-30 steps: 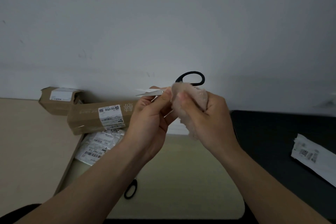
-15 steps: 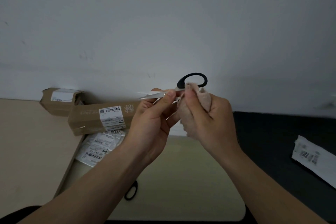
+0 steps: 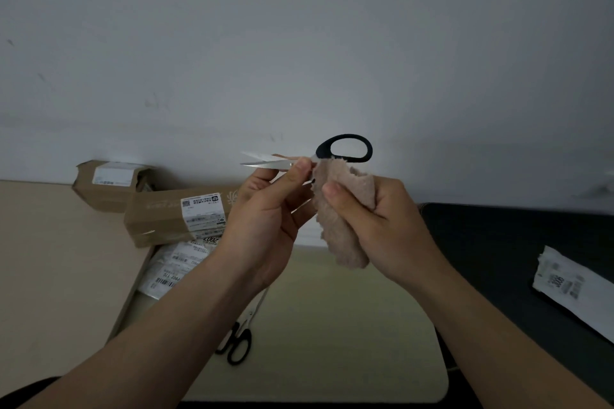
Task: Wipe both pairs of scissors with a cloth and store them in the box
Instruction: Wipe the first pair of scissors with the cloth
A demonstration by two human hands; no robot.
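The left hand (image 3: 265, 226) pinched the scissors (image 3: 324, 150) at the pivot, in the air, with the blades pointing left. The right hand (image 3: 385, 226) had its grip clenched round the beige cloth (image 3: 339, 232), which touched the black handle. The second scissors (image 3: 237, 344) lay flat below. The carton label (image 3: 203, 214) bore a QR code and barcodes, but the text was too small to read.

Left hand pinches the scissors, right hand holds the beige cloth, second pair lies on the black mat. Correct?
Not quite: the head view shows the second pair on the pale surface by the left forearm, not on the black mat. The left hand does pinch the scissors; the right hand holds the cloth.
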